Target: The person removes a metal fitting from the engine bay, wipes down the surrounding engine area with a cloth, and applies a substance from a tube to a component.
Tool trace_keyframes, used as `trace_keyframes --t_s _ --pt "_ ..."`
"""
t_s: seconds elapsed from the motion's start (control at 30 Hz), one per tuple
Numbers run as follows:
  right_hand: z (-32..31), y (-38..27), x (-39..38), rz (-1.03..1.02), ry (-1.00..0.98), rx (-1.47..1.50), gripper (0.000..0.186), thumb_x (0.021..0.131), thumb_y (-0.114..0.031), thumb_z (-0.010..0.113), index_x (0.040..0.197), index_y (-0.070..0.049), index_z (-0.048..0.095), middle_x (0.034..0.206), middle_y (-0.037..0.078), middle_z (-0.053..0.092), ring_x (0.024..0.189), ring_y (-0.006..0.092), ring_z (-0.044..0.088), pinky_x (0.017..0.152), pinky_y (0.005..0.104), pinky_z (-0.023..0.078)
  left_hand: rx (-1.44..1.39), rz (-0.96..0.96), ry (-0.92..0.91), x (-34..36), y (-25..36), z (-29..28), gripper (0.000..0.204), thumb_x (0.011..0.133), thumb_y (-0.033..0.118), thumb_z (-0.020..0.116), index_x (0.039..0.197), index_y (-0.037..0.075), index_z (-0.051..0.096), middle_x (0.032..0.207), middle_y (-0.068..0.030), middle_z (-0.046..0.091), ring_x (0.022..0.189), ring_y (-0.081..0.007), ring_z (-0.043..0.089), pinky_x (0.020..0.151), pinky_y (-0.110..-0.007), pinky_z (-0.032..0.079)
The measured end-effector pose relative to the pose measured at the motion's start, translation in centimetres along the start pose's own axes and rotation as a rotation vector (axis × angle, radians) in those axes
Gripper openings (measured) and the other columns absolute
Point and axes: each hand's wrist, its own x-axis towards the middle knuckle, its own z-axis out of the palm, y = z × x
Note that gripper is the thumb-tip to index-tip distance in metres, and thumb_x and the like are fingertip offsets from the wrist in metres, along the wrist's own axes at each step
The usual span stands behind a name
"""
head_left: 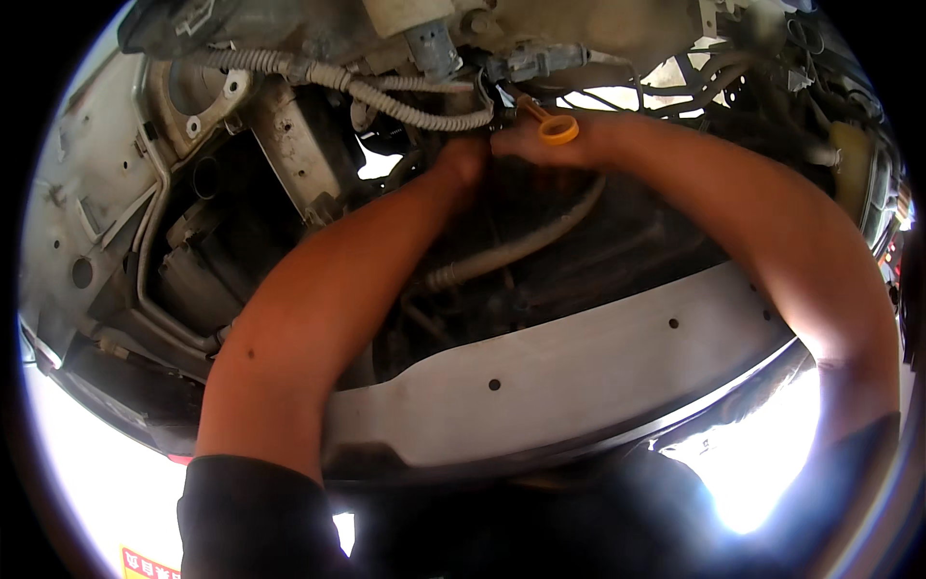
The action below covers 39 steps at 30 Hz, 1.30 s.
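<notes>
Handle (558,140), orange, looped, by R hand (535,144): prob. light, stiff; hold by rim. Fingers of R and L hand (466,161) obscured; can't tell grip.

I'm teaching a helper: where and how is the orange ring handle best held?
Probably by the ring, pinched from the camera side: the broad loop faces that way, its narrow stem leads up-left, and the right hand lies behind.
</notes>
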Motion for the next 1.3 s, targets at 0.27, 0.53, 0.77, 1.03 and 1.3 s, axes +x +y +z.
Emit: trace_keyframes --t_s 0.27,0.53,0.77,1.03,1.3 --pt "0.9 5.5 8.8 -0.369 0.406 -0.685 0.023 0.083 -0.012 0.05 0.095 0.002 0.065 0.092 0.023 0.065 0.084 0.0344 0.066 0.07 0.0419 0.053 -0.466 -0.237 -0.14 -5.9 6.5 0.4 0.041 0.095 0.022 0.038 0.125 -0.004 0.047 0.114 -0.0228 0.059 0.097 -0.0395 0.062 0.082 -0.057 0.053" --pt "0.8 10.0 12.1 -0.721 0.764 -1.093 0.01 0.07 -0.01 0.058 0.068 -0.003 0.064 0.067 0.016 0.062 0.067 0.0326 0.064 0.056 0.0418 0.051 -0.469 -0.383 -0.083 -5.9 8.6 1.9 0.044 0.094 0.021 0.042 0.132 0.0 0.04 0.126 -0.0224 0.047 0.093 -0.0403 0.061 0.081 -0.055 0.055" --pt "1.8 4.9 8.9 -0.401 0.599 -0.735 0.022 0.079 -0.016 0.053 0.084 -0.002 0.069 0.086 0.019 0.067 0.086 0.0321 0.066 0.073 0.0391 0.053 -0.421 -0.443 -0.225 -10.1 11.8 0.3 0.039 0.091 0.021 0.049 0.123 0.0 0.045 0.117 -0.0216 0.053 0.087 -0.0366 0.063 0.077 -0.053 0.055" --pt "2.0 5.0 9.8 -0.328 0.675 -0.637 0.03 0.09 -0.021 0.049 0.105 0.002 0.061 0.102 0.023 0.063 0.091 0.0386 0.063 0.081 0.0446 0.05 1.305 -0.012 -0.038 -8.9 9.2 -4.6 0.038 0.087 0.03 0.058 0.107 -0.002 0.057 0.102 -0.0249 0.063 0.09 -0.04 0.063 0.083 -0.047 0.05" --pt "1.7 4.8 9.6 -0.362 0.608 -0.857 0.027 0.082 -0.018 0.056 0.102 -0.002 0.064 0.099 0.019 0.066 0.091 0.0319 0.065 0.078 0.0406 0.052 0.85 -0.214 -0.001 -10.2 11.8 -3.3 0.033 0.089 0.036 0.055 0.098 0.005 0.062 0.08 -0.0145 0.062 0.072 -0.03 0.061 0.065 -0.043 0.047"
